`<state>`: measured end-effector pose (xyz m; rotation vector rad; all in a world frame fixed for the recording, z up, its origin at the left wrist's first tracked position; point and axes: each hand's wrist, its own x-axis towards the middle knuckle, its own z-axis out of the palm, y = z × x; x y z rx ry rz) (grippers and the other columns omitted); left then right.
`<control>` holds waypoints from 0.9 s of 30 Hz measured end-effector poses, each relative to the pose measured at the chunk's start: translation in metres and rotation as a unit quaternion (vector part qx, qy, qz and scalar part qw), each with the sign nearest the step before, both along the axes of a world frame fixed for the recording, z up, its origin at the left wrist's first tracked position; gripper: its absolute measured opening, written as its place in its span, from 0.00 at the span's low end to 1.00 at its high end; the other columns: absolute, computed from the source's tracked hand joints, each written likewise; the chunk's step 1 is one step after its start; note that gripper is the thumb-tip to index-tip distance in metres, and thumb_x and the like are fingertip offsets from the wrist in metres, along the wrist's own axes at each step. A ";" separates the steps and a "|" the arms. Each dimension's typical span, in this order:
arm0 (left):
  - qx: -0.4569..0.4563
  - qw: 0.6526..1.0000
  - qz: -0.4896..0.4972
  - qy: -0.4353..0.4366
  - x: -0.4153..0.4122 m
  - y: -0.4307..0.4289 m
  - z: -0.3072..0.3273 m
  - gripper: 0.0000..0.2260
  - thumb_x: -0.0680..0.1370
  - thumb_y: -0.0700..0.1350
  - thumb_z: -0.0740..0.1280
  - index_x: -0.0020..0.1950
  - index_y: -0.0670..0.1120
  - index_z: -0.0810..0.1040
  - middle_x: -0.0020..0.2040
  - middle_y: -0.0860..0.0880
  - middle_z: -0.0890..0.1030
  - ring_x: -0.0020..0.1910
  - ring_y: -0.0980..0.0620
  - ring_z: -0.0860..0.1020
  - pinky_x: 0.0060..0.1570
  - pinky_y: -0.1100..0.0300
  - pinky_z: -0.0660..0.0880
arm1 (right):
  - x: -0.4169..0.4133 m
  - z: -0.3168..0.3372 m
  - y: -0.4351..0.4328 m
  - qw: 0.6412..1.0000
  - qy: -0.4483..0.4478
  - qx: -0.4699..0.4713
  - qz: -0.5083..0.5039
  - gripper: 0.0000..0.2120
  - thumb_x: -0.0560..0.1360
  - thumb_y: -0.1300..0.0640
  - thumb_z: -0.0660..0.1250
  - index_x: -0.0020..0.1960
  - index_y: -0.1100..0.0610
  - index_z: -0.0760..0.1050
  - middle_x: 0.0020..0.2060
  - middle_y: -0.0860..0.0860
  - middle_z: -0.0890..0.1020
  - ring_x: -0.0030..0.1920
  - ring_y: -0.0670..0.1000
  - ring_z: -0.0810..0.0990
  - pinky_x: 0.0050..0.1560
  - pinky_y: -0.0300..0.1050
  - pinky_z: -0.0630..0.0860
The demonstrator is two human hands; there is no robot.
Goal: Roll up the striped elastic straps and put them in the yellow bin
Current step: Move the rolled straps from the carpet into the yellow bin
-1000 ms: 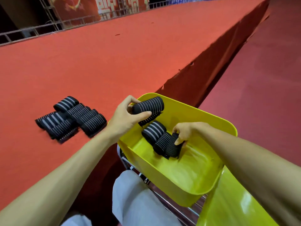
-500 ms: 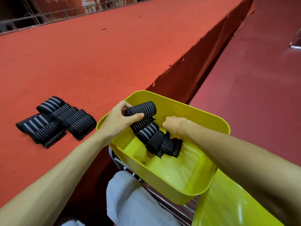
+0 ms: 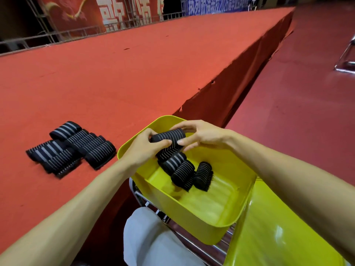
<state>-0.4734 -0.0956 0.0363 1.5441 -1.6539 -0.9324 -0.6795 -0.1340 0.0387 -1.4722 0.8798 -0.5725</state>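
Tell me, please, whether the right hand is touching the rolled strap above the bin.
Touching. The head view shows the right hand pinching the rolled strap at its end.

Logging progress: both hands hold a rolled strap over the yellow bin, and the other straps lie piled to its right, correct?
No. In the head view the pile lies left of the yellow bin. The left hand and right hand do hold a rolled strap over it.

The left hand (image 3: 143,148) covers one end of the held strap (image 3: 169,136). The pile of straps (image 3: 71,148) on the table (image 3: 134,73) overlaps too much to count, and the banner lettering (image 3: 123,16) gets chopped off up top.
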 end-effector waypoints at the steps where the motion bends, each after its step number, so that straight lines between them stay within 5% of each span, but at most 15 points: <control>1: 0.003 1.000 -0.003 0.004 -0.001 0.000 0.000 0.12 0.74 0.49 0.72 0.43 0.46 0.70 0.38 0.49 0.78 0.34 0.53 0.77 0.37 0.54 0.75 | -0.002 0.000 0.003 1.000 0.001 -0.012 -0.006 0.19 0.74 0.69 0.69 0.64 0.59 0.73 0.60 0.57 0.76 0.48 0.50 0.84 0.44 0.43 0.80; 4: 0.032 0.999 -0.040 0.002 -0.005 0.002 -0.002 0.14 0.74 0.52 0.72 0.44 0.45 0.70 0.37 0.49 0.79 0.33 0.52 0.79 0.36 0.54 0.75 | -0.011 0.002 0.007 0.999 0.029 -0.019 -0.006 0.17 0.75 0.71 0.67 0.62 0.61 0.73 0.55 0.58 0.77 0.37 0.47 0.83 0.40 0.40 0.79; 7: 0.096 0.982 -0.151 -0.065 -0.010 0.006 -0.003 0.15 0.75 0.55 0.70 0.49 0.44 0.74 0.38 0.51 0.83 0.36 0.53 0.82 0.40 0.56 0.75 | -0.024 0.000 0.006 0.986 0.153 -0.039 0.049 0.15 0.75 0.70 0.68 0.60 0.60 0.74 0.52 0.60 0.77 0.34 0.49 0.82 0.37 0.41 0.79; 12: 0.081 0.962 -0.223 -0.132 -0.013 0.008 -0.005 0.09 0.79 0.54 0.65 0.50 0.49 0.78 0.44 0.52 0.84 0.42 0.55 0.82 0.48 0.56 0.76 | -0.034 -0.027 -0.001 0.829 0.521 -0.075 0.188 0.20 0.73 0.68 0.71 0.64 0.63 0.73 0.54 0.62 0.80 0.30 0.50 0.80 0.31 0.40 0.80; 16: 0.059 0.965 -0.221 -0.132 -0.011 0.005 -0.004 0.06 0.80 0.50 0.65 0.49 0.49 0.79 0.45 0.52 0.84 0.40 0.55 0.82 0.46 0.58 0.77 | -0.034 -0.057 -0.004 0.767 0.607 -0.035 0.205 0.19 0.74 0.67 0.70 0.64 0.66 0.73 0.50 0.61 0.81 0.22 0.46 0.79 0.33 0.41 0.80; 18: 0.054 0.965 -0.219 -0.131 -0.010 0.003 -0.004 0.06 0.80 0.49 0.65 0.50 0.48 0.79 0.45 0.51 0.84 0.40 0.55 0.82 0.45 0.60 0.76 | -0.030 -0.063 -0.005 0.741 0.636 -0.043 0.212 0.19 0.74 0.65 0.71 0.64 0.66 0.73 0.52 0.60 0.82 0.27 0.48 0.82 0.34 0.42 0.80; 20: 0.054 0.969 -0.213 -0.116 -0.009 0.000 -0.005 0.06 0.80 0.49 0.65 0.51 0.48 0.79 0.45 0.51 0.84 0.41 0.54 0.82 0.47 0.57 0.78 | -0.025 -0.065 -0.007 0.707 0.662 -0.091 0.230 0.20 0.74 0.61 0.72 0.64 0.64 0.74 0.56 0.59 0.81 0.43 0.53 0.84 0.34 0.41 0.79; 22: 0.055 0.972 -0.205 -0.099 -0.011 -0.001 -0.006 0.06 0.80 0.48 0.65 0.52 0.48 0.78 0.46 0.51 0.84 0.41 0.53 0.83 0.51 0.54 0.78 | -0.021 -0.067 -0.007 0.684 0.674 -0.148 0.236 0.20 0.74 0.57 0.73 0.64 0.61 0.75 0.58 0.57 0.80 0.53 0.56 0.81 0.45 0.44 0.78; 27: 0.046 0.975 -0.191 -0.109 -0.013 -0.001 -0.007 0.06 0.80 0.49 0.65 0.53 0.48 0.77 0.46 0.50 0.84 0.42 0.52 0.83 0.53 0.52 0.78 | -0.010 -0.071 -0.004 0.681 0.666 -0.196 0.231 0.17 0.77 0.58 0.69 0.63 0.62 0.73 0.59 0.57 0.79 0.57 0.56 0.79 0.48 0.43 0.74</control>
